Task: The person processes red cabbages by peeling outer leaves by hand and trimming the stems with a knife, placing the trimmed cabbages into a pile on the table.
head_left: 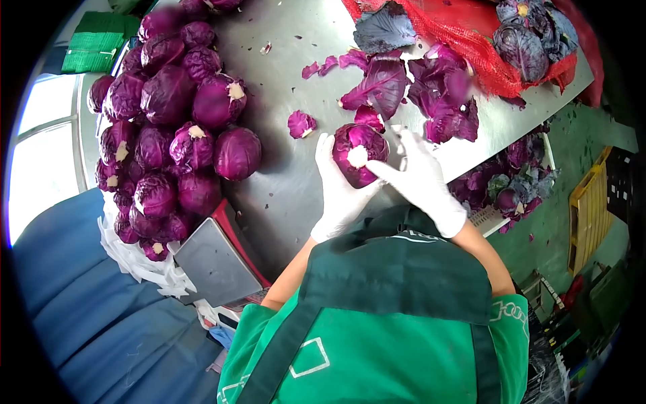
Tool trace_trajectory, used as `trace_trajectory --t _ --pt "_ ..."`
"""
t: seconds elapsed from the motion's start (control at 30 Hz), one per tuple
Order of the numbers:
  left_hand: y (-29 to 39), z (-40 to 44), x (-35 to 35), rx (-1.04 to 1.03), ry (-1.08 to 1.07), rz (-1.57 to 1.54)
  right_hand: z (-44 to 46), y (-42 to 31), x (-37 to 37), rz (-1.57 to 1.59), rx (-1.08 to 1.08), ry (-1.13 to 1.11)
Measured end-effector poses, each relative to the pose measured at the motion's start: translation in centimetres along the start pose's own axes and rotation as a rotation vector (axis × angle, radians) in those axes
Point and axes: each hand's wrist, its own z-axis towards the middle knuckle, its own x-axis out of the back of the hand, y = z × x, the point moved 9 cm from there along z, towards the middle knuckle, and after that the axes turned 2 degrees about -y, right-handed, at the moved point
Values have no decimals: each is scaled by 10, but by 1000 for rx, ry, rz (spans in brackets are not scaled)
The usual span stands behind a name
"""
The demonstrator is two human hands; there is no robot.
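A trimmed red cabbage (372, 138), its pale cut stem facing up, sits at the near side of the metal table. My left hand (338, 185), in a white glove, is closed around its left and lower side. My gloved right hand (420, 174) curls around what looks like a knife (385, 106), its grey blade pointing away from me; the handle is hidden in the fingers. The right thumb reaches to the cabbage beside the stem. Loose purple leaves (387, 84) lie just beyond, with a bigger heap of leaves (444, 94) to the right.
Many red cabbages (168, 94) are piled along the left of the metal table (276, 87). A red mesh bag (464, 27) with dark untrimmed cabbages (528, 47) lies at the far right. Below the right edge stands a crate (488, 219) of leaves. A grey flat-topped device (219, 262) is near left.
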Motion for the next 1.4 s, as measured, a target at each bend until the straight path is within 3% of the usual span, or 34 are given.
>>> trace_trajectory --t 0.07,0.13,0.2,0.33,0.4,0.57,0.73,0.77,0.87,1.07,1.13,1.2,1.3,1.4 --pt "-4 2 -2 -3 -11 -1 -3 -10 -8 -156 141 139" --pt "7 7 6 30 -33 -71 -6 14 -31 161 -271 -253" --pt "6 6 13 72 -53 -141 -8 10 -24 305 -265 -235" --pt "2 11 10 86 -93 -217 -13 6 -20 214 -198 -204" --pt "-4 9 4 148 -130 -391 -10 -19 -19 71 102 -123" --pt "16 20 13 105 -256 -249 13 -22 -21 283 53 -315" --pt "23 25 13 33 -251 -94 9 -35 -8 110 240 -113" --pt "27 25 13 33 -243 -128 5 -27 -15 125 119 -231" --pt "31 23 13 77 -251 -185 3 -43 -14 96 151 -370" --pt "18 26 15 11 -236 -119 2 -26 -23 61 256 -309" --pt "4 26 11 105 -271 -287 -1 -27 -25 34 315 -279" --pt "10 25 13 37 -285 -192 -2 -28 -28 -50 326 -238" --pt "16 26 9 98 -313 -261 4 -50 -18 -132 263 -377" --pt "14 31 13 48 -301 -119 5 -27 -20 94 245 -265"
